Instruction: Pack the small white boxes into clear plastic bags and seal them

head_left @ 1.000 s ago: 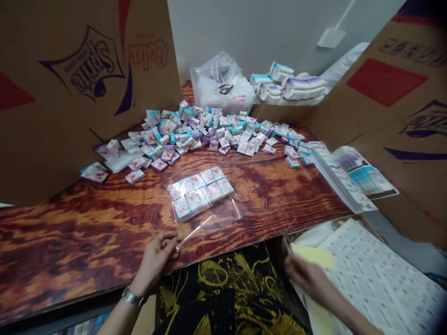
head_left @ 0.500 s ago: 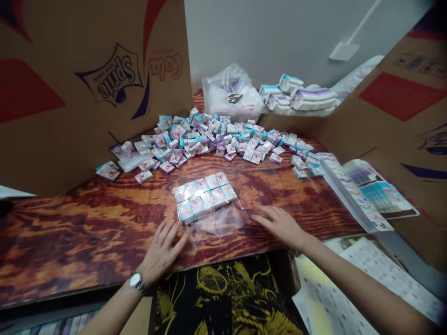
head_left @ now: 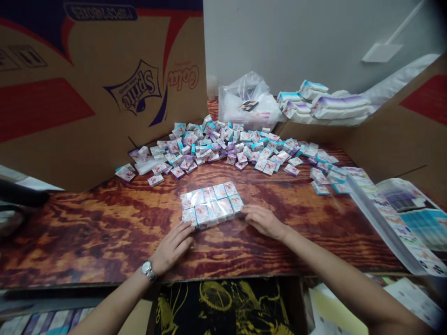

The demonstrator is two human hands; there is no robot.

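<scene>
**Pack [head_left: 212, 204] flat on table [head_left: 104, 232], mid**

Big carton [head_left: 104, 100] stands at back L. Pile of loose boxes [head_left: 223, 151] spread behind pack, gap between. Pack = 2x5 small boxes in clear film, btwn hands. L hand [head_left: 173, 246]: fingers out straight, thumb apart, tips at front L corner. R hand [head_left: 263, 221]: fingers bent, at R end; can't tell if pinching film. Watch [head_left: 147, 269] on L wrist.
</scene>
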